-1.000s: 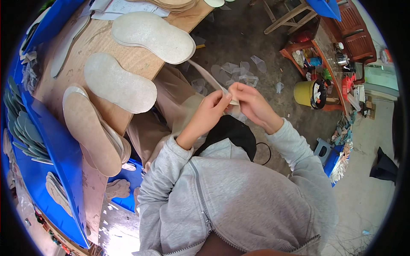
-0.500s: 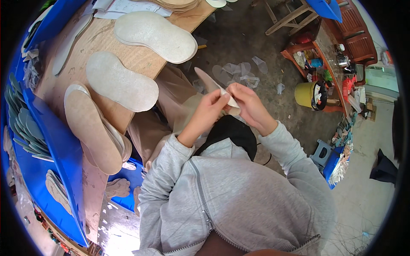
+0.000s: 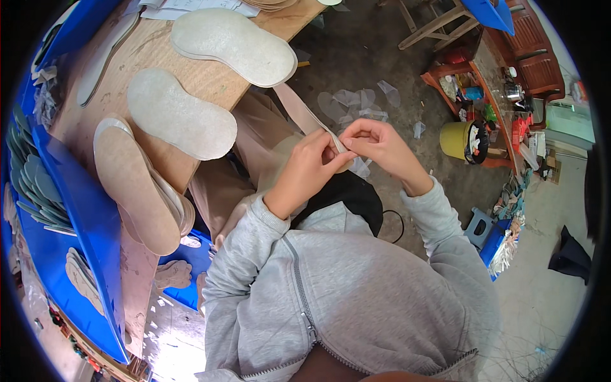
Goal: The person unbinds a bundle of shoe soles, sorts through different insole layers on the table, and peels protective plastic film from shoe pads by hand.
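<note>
A beige insole (image 3: 296,109) is held up in front of me, seen nearly edge-on, its far end pointing toward the table. My left hand (image 3: 307,167) is closed around its near end, thumb against the edge. At that same end my right hand (image 3: 380,148) pinches, thumb and forefinger together; whether a thin layer lies between the fingertips is too small to make out. On the table at the left lie a single pale insole (image 3: 181,114), a pair of pale insoles (image 3: 232,48) at the far edge, and a stack of beige insoles (image 3: 137,184) nearer me.
The wooden table (image 3: 153,48) bears papers (image 3: 191,9). A blue bin (image 3: 95,235) with grey-green pieces (image 3: 41,188) stands at its left. Clear plastic scraps (image 3: 347,102) litter the floor. A yellow bucket (image 3: 453,141) and a wooden shelf (image 3: 490,70) are at the right.
My right hand has shifted slightly right, its fingers now pinched at the insole's near end. The insole has turned more edge-on, and my left hand has curled round it.
</note>
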Available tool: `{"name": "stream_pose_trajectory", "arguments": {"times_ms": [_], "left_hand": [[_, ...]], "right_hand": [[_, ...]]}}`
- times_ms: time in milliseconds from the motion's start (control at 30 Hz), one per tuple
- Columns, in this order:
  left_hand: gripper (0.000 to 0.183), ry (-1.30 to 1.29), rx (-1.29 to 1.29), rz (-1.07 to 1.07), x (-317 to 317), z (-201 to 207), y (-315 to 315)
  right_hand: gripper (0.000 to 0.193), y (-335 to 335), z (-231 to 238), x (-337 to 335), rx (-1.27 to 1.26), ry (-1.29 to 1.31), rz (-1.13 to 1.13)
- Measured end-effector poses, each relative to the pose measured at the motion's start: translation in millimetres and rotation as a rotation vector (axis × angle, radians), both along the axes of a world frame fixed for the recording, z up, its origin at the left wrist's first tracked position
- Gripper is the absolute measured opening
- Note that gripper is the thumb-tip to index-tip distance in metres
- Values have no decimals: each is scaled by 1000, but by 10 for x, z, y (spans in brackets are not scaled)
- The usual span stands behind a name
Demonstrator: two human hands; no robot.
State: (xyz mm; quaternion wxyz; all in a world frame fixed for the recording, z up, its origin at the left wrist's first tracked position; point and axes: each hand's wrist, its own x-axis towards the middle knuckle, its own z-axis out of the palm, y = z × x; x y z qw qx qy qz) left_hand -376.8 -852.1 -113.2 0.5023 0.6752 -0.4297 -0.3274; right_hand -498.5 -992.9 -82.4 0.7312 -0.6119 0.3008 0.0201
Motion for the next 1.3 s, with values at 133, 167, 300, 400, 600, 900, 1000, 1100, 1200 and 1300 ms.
{"name": "stream_pose_trajectory", "arguments": {"times_ms": [133,167,300,400,600,900,1000,1100,1200,1300], "left_hand": [[24,-109,-72,17,-17,30,-8],[24,-149,-92,11,-20,32,-11],[23,-236,-149,9,-34,45,-7],[24,-263,-155,6,-45,54,2],[25,-253,-133,-9,-60,41,8],[25,-217,-102,-37,-78,30,13],[25,-200,-95,-41,-81,26,14],[24,-133,-89,-38,-92,5,29],[23,150,-154,-14,-117,-55,38],[25,442,154,-25,-96,-156,29]], "right_hand": [[12,52,93,3,-18,26,5],[12,66,107,0,-40,24,8],[9,73,133,1,-59,98,37],[8,63,132,10,-1,30,12],[6,60,112,0,-1,45,19],[6,38,76,-28,-25,76,36],[7,35,67,-34,-16,53,44],[8,13,48,-34,-29,87,65],[9,-14,-2,-24,-216,-15,79],[10,-11,-81,-29,-265,-50,99]]}}
